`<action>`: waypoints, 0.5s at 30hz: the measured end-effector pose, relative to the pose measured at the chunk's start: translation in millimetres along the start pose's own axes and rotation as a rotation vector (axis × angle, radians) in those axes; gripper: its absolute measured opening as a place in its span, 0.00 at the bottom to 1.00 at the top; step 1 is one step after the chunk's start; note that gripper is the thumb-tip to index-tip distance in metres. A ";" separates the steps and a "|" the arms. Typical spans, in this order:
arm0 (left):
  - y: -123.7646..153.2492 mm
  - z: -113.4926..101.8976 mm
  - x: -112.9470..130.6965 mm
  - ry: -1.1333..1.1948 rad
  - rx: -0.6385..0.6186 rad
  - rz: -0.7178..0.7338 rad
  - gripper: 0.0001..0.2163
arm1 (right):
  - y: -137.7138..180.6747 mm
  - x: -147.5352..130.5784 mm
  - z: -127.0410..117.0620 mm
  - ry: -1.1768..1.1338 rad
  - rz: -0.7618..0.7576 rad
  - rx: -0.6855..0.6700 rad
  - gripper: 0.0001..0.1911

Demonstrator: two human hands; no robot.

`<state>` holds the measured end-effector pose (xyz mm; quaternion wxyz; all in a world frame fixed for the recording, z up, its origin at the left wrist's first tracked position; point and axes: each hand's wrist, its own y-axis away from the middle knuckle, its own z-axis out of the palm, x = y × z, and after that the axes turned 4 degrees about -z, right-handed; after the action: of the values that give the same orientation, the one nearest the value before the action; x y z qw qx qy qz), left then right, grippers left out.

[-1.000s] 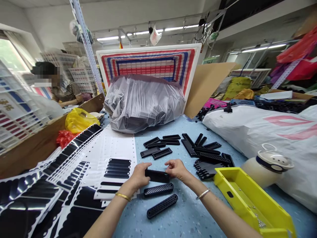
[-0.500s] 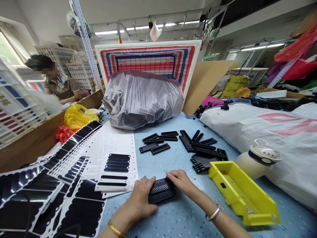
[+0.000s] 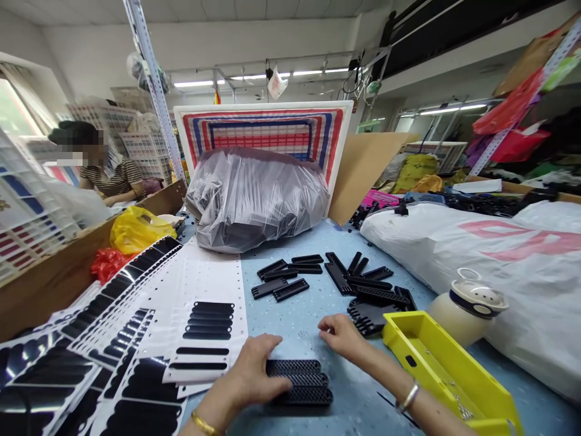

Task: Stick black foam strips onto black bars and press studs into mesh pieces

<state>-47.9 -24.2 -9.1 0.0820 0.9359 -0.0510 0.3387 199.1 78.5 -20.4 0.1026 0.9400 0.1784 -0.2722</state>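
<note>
My left hand lies on the near end of three black perforated plastic strips that sit side by side on the blue table; its fingers curl over their left ends. My right hand hovers just beyond them, fingers loosely bent, with nothing in it. A pile of black plastic strips lies further out, and a smaller group of strips sits to its left. White sheets with black stickers lie left of my left hand.
A yellow plastic tray stands at the right, a white jar behind it. A grey plastic bag and large white sack fill the back and right. Another person sits at far left behind a cardboard wall.
The black strip held in both hands was set down beside the other two. My right hand has let go and lifted away to the right; my left hand stays on the strips.
</note>
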 end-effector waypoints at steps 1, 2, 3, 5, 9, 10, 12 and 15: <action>-10.9 -7.0 -0.7 -0.016 0.039 -0.027 0.29 | -14.7 2.6 -6.9 0.031 0.022 0.007 0.03; -24.0 -14.0 -1.2 -0.038 0.077 -0.050 0.26 | -30.5 4.7 -13.3 0.057 0.044 0.014 0.06; -38.9 -20.5 -1.2 -0.056 0.104 -0.066 0.23 | -46.9 6.2 -18.9 0.078 0.065 0.021 0.10; -71.5 -29.5 -0.2 -0.079 0.131 -0.097 0.19 | -78.7 6.9 -26.8 0.101 0.098 0.039 0.15; -127.5 -26.9 2.4 -0.100 0.082 -0.185 0.08 | -123.7 1.7 -27.3 0.102 0.131 0.044 0.17; -136.5 -23.6 2.2 -0.109 0.064 -0.202 0.07 | -129.4 0.3 -25.0 0.103 0.128 0.040 0.17; -146.9 -17.2 0.2 -0.129 0.052 -0.212 0.06 | -133.8 -1.0 -19.5 0.113 0.116 0.032 0.17; -145.8 -11.9 -4.4 -0.148 0.075 -0.188 0.09 | -124.9 1.1 -11.2 0.142 0.116 0.002 0.16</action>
<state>-36.8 121.3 -20.3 0.0744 0.9615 0.0437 0.2611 156.5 196.3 -23.6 0.1045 0.9657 0.1301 -0.1988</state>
